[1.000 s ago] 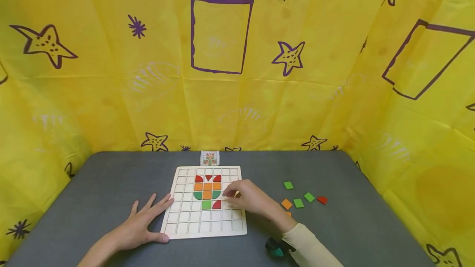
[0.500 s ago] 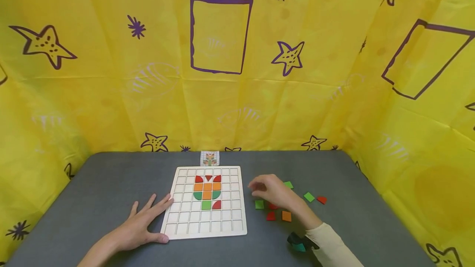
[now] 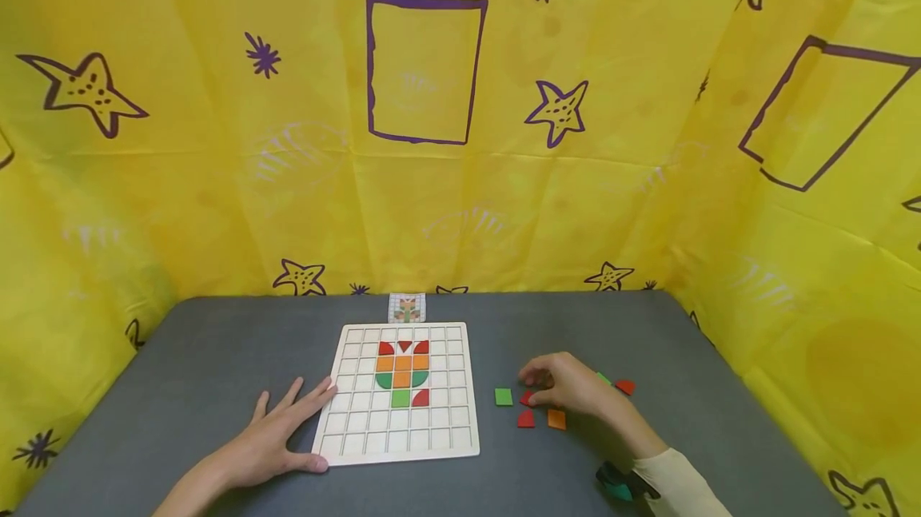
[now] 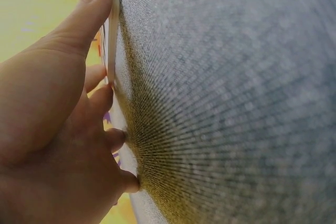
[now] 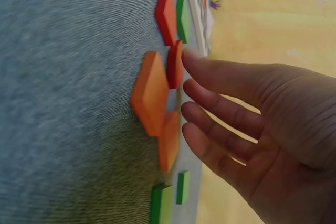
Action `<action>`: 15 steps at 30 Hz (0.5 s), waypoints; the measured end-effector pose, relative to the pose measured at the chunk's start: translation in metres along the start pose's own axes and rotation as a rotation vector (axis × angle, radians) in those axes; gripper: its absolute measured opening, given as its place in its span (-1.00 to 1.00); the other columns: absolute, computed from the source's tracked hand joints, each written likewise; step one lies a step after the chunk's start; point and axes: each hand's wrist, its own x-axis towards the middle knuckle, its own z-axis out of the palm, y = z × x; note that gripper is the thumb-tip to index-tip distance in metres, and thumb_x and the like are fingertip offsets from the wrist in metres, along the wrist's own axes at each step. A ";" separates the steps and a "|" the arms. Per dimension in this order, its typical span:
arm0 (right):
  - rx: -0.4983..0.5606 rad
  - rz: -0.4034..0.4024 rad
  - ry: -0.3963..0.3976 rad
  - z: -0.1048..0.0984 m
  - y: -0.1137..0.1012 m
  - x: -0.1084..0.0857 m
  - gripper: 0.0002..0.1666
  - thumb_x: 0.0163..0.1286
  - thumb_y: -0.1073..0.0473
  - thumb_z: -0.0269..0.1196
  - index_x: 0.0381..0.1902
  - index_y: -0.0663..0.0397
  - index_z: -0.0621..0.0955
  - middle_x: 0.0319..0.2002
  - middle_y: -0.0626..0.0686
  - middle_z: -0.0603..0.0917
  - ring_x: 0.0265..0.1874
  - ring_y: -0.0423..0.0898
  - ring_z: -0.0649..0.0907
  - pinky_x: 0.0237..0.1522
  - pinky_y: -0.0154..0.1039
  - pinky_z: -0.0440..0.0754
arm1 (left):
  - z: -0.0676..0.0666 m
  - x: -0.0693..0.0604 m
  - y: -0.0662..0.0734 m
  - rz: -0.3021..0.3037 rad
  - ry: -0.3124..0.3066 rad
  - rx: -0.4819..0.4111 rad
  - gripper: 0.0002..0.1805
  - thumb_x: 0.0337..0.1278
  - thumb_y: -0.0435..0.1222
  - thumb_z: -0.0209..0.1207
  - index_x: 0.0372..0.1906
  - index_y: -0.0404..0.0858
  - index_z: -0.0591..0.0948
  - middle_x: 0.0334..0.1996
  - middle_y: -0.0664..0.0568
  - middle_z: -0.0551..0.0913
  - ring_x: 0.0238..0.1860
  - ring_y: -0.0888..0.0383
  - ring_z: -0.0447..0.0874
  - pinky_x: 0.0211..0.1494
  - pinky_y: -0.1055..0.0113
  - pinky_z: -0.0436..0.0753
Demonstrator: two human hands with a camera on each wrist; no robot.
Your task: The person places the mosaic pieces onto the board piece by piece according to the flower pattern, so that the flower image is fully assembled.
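Note:
My left hand [image 3: 266, 437] lies on the table with fingers spread, its thumb and fingertips at the left edge of a pale grid board [image 3: 360, 441]. Red, orange and green tiles form a tulip-like pattern in the board's middle, with a red quarter-round tile [image 3: 420, 398] beside a green square tile [image 3: 400, 399]. Over loose tiles to the right hovers my right hand [image 3: 568, 385], its fingers loosely bent and apart. In the right wrist view its thumb tip is close to a red tile [image 5: 174, 66]; orange tiles [image 5: 149, 95] lie below the fingers. I see nothing held.
A small pattern card [image 3: 407, 308] lies behind the board. Around my right hand are a green square [image 3: 504, 397], a red tile [image 3: 526, 419], an orange square [image 3: 557, 419] and another red tile [image 3: 625, 387]. Yellow cloth [image 3: 432, 221] stands behind the grey table [image 3: 237, 341].
My right hand has moved right, from above the board to the loose tiles. A green square now lies right of the board, where none showed at first. My left hand stays put.

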 end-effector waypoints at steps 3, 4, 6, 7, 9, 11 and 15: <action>0.006 -0.021 -0.010 0.002 0.003 -0.002 -0.65 0.09 0.25 0.50 -0.13 0.12 0.71 -0.28 -0.10 0.71 -0.29 -0.21 0.64 -0.21 -0.27 0.65 | 0.001 -0.001 -0.001 0.011 0.010 0.008 0.12 -0.31 0.19 0.43 0.47 -0.14 0.30 0.49 -0.18 0.17 0.43 -0.54 -0.21 0.17 -0.57 -0.40; 0.006 -0.031 -0.006 0.003 0.004 -0.002 -0.65 0.08 0.26 0.50 -0.13 0.12 0.71 -0.28 -0.10 0.71 -0.30 -0.20 0.64 -0.21 -0.27 0.65 | 0.001 -0.001 -0.001 0.012 0.012 0.008 0.12 -0.31 0.19 0.43 0.47 -0.14 0.30 0.49 -0.18 0.17 0.43 -0.54 -0.21 0.17 -0.57 -0.39; 0.002 -0.046 0.005 0.004 0.005 -0.002 -0.65 0.08 0.30 0.50 -0.14 0.13 0.71 -0.28 -0.09 0.71 -0.29 -0.20 0.65 -0.22 -0.27 0.65 | 0.001 -0.001 -0.001 0.012 0.014 0.007 0.11 -0.30 0.19 0.43 0.47 -0.13 0.30 0.49 -0.18 0.18 0.43 -0.54 -0.21 0.17 -0.57 -0.39; -0.001 -0.053 0.011 0.005 0.005 -0.002 -0.66 0.07 0.31 0.49 -0.14 0.14 0.71 -0.28 -0.09 0.71 -0.29 -0.19 0.65 -0.22 -0.27 0.65 | 0.001 -0.001 -0.001 0.012 0.014 0.006 0.11 -0.30 0.19 0.43 0.47 -0.13 0.30 0.49 -0.19 0.18 0.43 -0.55 -0.21 0.17 -0.57 -0.39; -0.006 -0.060 0.017 0.006 0.005 -0.002 -0.66 0.08 0.33 0.49 -0.14 0.14 0.71 -0.28 -0.07 0.71 -0.29 -0.18 0.65 -0.22 -0.28 0.65 | 0.001 -0.001 -0.001 0.014 0.013 0.002 0.11 -0.30 0.19 0.43 0.47 -0.13 0.30 0.49 -0.19 0.17 0.43 -0.55 -0.21 0.17 -0.57 -0.40; 0.001 -0.061 0.016 0.007 0.005 -0.002 -0.66 0.08 0.34 0.48 -0.13 0.15 0.70 -0.25 -0.05 0.71 -0.27 -0.16 0.67 -0.21 -0.28 0.65 | 0.001 -0.001 -0.001 0.019 0.014 -0.001 0.11 -0.29 0.18 0.43 0.47 -0.13 0.30 0.49 -0.19 0.17 0.43 -0.55 -0.21 0.18 -0.57 -0.40; 0.028 -0.060 0.000 0.007 0.005 -0.001 -0.66 0.11 0.36 0.46 -0.11 0.16 0.70 -0.22 -0.02 0.72 -0.24 -0.13 0.68 -0.19 -0.26 0.67 | 0.000 -0.002 0.000 0.026 0.018 -0.008 0.11 -0.29 0.17 0.43 0.47 -0.14 0.30 0.49 -0.19 0.17 0.42 -0.56 -0.22 0.18 -0.57 -0.40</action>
